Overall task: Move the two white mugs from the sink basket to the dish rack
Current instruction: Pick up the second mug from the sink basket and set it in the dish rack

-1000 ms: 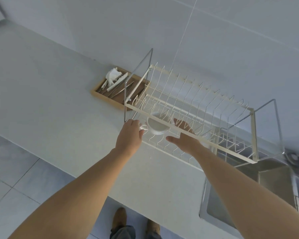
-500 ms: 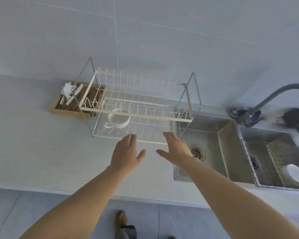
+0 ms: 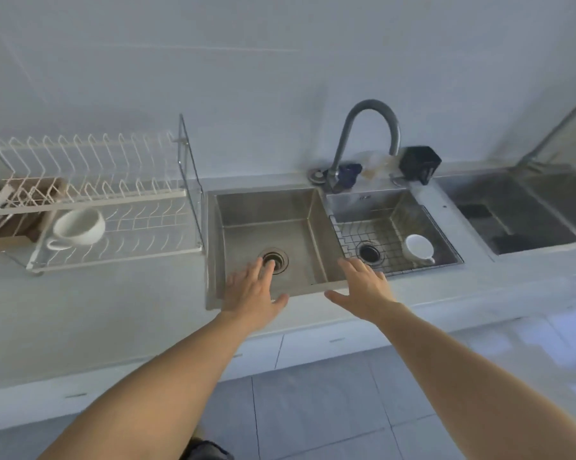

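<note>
Both hands, left hand [image 3: 251, 291] and right hand [image 3: 363, 287], hover spread and empty over the sink's [image 3: 273, 295] front edge. One mug [image 3: 77, 227] sits in the dish rack [image 3: 120, 194] at nine o'clock. The other mug [image 3: 419, 249] lies in the sink basket [image 3: 346, 240] at two o'clock.

Two bare forearms reaching forward from the bottom edge, sleeveless to as far as can be seen, converging slightly toward the middle. Bare left hand [image 3: 251, 292] held palm down with the fingers [image 3: 258, 270] spread and pointing away from the body, thumb splayed out to the right, empty and gripping nothing. Bare right hand [image 3: 363, 288] likewise palm down and flat, fingers [image 3: 354, 267] extended forward and a little apart, thumb splayed left toward the other hand, empty, the two hands level with each other and apart, not touching.
</note>
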`<state>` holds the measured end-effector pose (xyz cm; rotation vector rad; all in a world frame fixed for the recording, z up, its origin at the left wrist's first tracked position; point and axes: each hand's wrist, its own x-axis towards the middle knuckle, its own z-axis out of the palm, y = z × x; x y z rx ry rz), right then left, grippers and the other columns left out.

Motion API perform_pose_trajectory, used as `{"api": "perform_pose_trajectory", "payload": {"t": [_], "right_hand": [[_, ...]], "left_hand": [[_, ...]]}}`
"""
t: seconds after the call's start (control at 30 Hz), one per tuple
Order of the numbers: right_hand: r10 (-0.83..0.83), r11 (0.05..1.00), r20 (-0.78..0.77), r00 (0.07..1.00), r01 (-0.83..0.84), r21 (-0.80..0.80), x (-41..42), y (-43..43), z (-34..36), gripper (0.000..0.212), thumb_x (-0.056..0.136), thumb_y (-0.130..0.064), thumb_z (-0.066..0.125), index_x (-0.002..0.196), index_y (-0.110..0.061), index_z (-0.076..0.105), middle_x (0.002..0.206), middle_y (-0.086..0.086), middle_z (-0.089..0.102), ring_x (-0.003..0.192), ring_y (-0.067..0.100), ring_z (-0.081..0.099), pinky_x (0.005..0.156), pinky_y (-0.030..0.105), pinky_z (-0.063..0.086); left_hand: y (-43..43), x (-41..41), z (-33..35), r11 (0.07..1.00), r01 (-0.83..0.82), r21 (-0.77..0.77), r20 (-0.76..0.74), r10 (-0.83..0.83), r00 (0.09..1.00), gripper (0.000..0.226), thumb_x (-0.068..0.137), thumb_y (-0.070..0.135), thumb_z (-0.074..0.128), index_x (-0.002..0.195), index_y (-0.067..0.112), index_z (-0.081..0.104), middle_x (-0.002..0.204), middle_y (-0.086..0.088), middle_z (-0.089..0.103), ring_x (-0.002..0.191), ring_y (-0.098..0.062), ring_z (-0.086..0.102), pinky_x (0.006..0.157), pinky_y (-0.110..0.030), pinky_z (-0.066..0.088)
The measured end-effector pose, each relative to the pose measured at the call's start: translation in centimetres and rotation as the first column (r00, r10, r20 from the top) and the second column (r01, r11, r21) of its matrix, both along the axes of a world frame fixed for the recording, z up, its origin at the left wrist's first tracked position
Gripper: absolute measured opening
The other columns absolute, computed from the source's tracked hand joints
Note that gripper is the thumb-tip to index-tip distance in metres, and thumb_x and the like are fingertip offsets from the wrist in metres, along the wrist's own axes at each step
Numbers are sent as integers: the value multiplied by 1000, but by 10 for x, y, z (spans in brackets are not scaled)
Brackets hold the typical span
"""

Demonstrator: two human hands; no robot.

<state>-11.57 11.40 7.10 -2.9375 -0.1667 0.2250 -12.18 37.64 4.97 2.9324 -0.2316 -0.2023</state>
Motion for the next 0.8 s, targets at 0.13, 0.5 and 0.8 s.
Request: {"api": "perform_pose_trajectory", "payload": {"t": [0.13, 0.5, 0.8], "right_hand": [[-48, 999, 11, 999, 48, -4, -13, -80, 13, 86, 83, -69, 58, 152, -24, 30, 154, -3, 35, 138, 21, 38, 110, 45, 29], [-143, 989, 73, 987, 145, -25, 23, -237, 25, 79, 82, -68, 61, 143, -22, 41, 142, -2, 48, 126, 23, 50, 104, 45, 36], [-92, 989, -78, 993, 82, -122, 140, -342, 0, 79, 78, -67, 64, 142, -27, 39, 141, -3, 49, 123, 22, 51, 104, 46, 36]], "left_hand": [[-85, -3, 12, 998, 57, 2, 20, -57, 998, 86, 85, 76, 33, 156, 29, 23, 164, -5, 28, 146, -29, 34, 113, -51, 34], [-257, 63, 14, 980, 195, -27, 28, -194, 981, 87, 87, 75, 36, 156, 22, 25, 164, -6, 31, 149, -28, 33, 117, -52, 33], [-358, 164, -43, 981, 153, -121, -49, -160, 986, 78, 87, 70, 45, 146, 20, 37, 148, -3, 50, 135, -26, 49, 107, -49, 44]]}}
